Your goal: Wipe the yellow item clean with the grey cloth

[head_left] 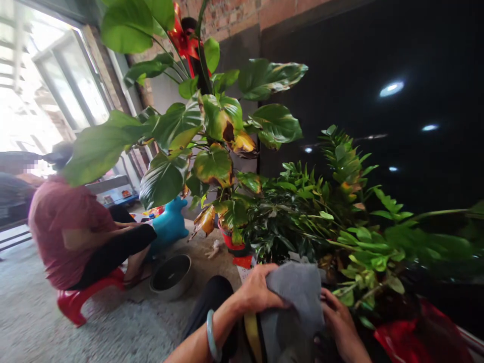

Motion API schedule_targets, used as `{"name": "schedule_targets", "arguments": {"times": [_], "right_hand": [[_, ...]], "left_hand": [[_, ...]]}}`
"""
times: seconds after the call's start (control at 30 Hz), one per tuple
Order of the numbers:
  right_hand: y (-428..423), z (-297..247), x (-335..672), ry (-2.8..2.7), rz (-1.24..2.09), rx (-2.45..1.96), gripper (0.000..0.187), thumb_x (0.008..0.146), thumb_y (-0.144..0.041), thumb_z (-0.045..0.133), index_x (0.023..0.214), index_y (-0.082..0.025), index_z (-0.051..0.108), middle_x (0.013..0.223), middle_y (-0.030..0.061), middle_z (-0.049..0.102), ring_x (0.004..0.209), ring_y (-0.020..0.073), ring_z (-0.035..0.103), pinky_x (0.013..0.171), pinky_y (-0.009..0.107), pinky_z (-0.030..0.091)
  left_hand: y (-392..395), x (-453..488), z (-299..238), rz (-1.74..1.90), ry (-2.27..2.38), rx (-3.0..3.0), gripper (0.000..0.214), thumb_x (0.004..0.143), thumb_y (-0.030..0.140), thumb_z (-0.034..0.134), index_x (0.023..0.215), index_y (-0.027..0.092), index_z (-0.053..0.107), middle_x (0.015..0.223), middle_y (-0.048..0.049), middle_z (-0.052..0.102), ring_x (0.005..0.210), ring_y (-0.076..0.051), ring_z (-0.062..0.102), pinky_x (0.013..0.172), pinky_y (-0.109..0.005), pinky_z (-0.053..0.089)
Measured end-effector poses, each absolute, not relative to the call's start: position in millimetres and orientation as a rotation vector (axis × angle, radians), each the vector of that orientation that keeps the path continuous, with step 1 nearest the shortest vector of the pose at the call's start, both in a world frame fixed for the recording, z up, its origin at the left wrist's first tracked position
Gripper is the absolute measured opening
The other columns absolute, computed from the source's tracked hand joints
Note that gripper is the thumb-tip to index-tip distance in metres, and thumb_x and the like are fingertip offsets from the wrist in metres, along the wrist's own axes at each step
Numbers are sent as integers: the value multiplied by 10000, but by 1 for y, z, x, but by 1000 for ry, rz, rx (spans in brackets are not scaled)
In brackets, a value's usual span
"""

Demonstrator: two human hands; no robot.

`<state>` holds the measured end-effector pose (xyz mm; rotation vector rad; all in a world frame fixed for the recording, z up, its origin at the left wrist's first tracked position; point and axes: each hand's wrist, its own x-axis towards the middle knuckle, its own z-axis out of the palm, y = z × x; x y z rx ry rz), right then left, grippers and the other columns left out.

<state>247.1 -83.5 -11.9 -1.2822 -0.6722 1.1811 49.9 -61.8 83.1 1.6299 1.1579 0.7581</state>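
Note:
A soft grey fabric piece (297, 287) with a rounded top is held up in front of me, above my lap. My left hand (259, 291), with a pale bangle on the wrist, grips its left side, thumb across the front. On the other side, the fingers of my right hand (340, 320) are bent against the right edge of the fabric. A yellow strip (252, 333) shows below my left hand, beside the lower grey part. The bottom of the piece is dark and blurred, so I cannot tell its exact kind.
A tall leafy plant (214, 164) and lower green plants (295, 201) stand ahead by a dark wall. A metal basin (172, 276) rests on the floor. At left, a person in a pink shirt (71, 227) sits on a red stool (91, 295), near a blue toy animal (170, 224).

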Motion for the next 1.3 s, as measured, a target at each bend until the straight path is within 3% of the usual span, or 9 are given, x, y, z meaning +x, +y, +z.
{"name": "schedule_targets", "arguments": {"times": [0.13, 0.23, 0.37, 0.47, 0.6, 0.73, 1.0, 1.2, 1.3], "right_hand": [[-84, -7, 248, -510, 1183, -1216, 362, 372, -383, 777, 679, -221, 678, 669, 27, 693, 581, 219, 625, 533, 331, 481], [-83, -3, 247, -399, 1182, -1122, 393, 376, -375, 786, 722, -233, 667, 682, 16, 689, 607, 215, 631, 564, 338, 494], [-83, -2, 249, -400, 1178, -1147, 416, 382, -380, 769, 759, -248, 653, 640, -10, 649, 567, 187, 582, 531, 313, 459], [-86, -1, 250, -451, 1199, -1254, 503, 355, -409, 763, 812, -229, 656, 637, 11, 652, 587, 202, 578, 512, 302, 427], [-89, 4, 249, -515, 1193, -1275, 556, 365, -462, 762, 841, -207, 630, 704, 36, 674, 616, 225, 606, 544, 331, 450], [-86, 3, 246, -511, 1195, -1254, 570, 380, -469, 758, 867, -209, 615, 755, 47, 685, 637, 241, 624, 557, 346, 464], [-88, -5, 248, -580, 1141, -1293, 521, 418, -468, 744, 873, -230, 655, 693, 26, 670, 650, 238, 618, 555, 337, 461], [-92, 9, 248, -554, 1189, -1281, 579, 355, -471, 779, 850, -210, 631, 659, 21, 678, 593, 239, 634, 532, 332, 455], [-91, 12, 246, -560, 1185, -1289, 590, 346, -480, 775, 850, -210, 627, 611, 13, 654, 601, 249, 635, 530, 331, 455]], "left_hand": [[-51, 56, 124, 1177, 943, 1456, 476, 435, 316, 802, 848, 139, 645, 727, 30, 523, 703, -126, 435, 626, -211, 355], [-43, 70, 123, 1297, 884, 1375, 476, 469, 323, 786, 880, 138, 635, 742, 14, 540, 700, -130, 450, 638, -222, 379], [-50, 77, 83, 986, 1147, 1608, 349, 463, 185, 759, 795, 134, 667, 669, 45, 504, 670, -116, 425, 591, -203, 347], [-59, 67, 70, 776, 1210, 1651, 335, 423, 189, 776, 737, 131, 675, 634, 59, 477, 667, -114, 416, 583, -198, 334], [-55, 58, 97, 1080, 1050, 1430, 475, 407, 285, 794, 838, 130, 668, 712, 31, 526, 706, -131, 438, 634, -212, 363], [-44, 68, 109, 1306, 960, 1258, 479, 456, 318, 773, 878, 137, 635, 718, 21, 526, 670, -120, 422, 608, -216, 363], [-62, 60, 65, 763, 1258, 1527, 287, 404, 172, 751, 659, 132, 625, 581, 64, 440, 605, -102, 373, 518, -207, 264], [-52, 56, 112, 1220, 1062, 1306, 403, 432, 264, 745, 798, 135, 638, 660, 40, 495, 650, -116, 416, 577, -210, 341], [-48, 63, 108, 1231, 1025, 1278, 428, 450, 282, 739, 835, 132, 628, 671, 38, 500, 641, -113, 418, 580, -214, 353]]}}
